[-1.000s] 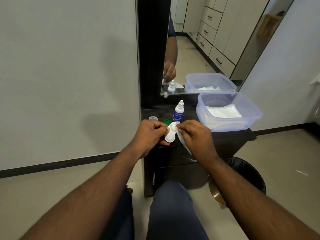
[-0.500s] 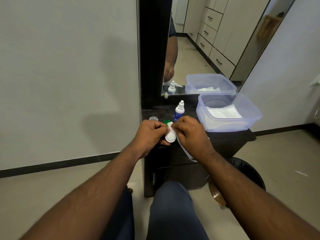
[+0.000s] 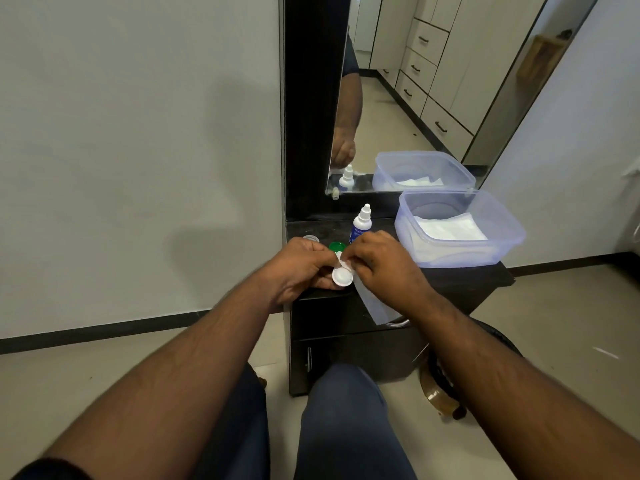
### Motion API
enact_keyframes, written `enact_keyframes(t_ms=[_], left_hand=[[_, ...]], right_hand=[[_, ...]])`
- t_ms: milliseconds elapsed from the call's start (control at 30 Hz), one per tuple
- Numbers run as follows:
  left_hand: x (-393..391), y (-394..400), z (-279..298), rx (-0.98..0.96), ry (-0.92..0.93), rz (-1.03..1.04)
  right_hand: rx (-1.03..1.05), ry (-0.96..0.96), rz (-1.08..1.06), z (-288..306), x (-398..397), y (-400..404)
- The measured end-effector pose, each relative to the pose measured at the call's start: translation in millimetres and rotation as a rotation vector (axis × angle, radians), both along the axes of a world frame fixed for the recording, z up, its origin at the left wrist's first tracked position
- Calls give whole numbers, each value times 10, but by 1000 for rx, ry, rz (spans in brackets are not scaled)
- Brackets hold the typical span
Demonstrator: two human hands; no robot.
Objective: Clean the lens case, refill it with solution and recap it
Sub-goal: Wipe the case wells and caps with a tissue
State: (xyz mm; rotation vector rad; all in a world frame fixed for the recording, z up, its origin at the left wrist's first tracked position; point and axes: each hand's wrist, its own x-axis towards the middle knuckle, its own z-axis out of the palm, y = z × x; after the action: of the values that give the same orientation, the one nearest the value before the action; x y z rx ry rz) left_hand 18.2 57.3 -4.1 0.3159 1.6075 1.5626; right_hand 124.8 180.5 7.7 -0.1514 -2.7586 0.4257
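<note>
Right hand (image 3: pixel 384 265) shifted onto case (image 3: pixel 343 276); tub (image 3: pixel 502 249) holds tissues (image 3: pixel 450 227).

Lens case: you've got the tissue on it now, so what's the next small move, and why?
Probably shift the tissue to the near well. The left hand holds the lens case; the right hand presses tissue into the far well, while the near well shows bare. The solution bottle and green cap wait on the dresser top.
</note>
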Motion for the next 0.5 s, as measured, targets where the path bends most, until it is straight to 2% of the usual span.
enact_keyframes(t_ms=[133,267,400,500], left_hand=[[-10,9,16,-11,-31,-10],[2,-11,6,1,-4,0],[-13,-15,-18,37,-42,55],[-19,-14,-26,75,-93,74]], right_hand=[[-15,8,-114,30,-56,76],[50,-30,-3,49,-55,-4],[13,14,-158,69,-90,84],[53,1,-46,108,-34,32]])
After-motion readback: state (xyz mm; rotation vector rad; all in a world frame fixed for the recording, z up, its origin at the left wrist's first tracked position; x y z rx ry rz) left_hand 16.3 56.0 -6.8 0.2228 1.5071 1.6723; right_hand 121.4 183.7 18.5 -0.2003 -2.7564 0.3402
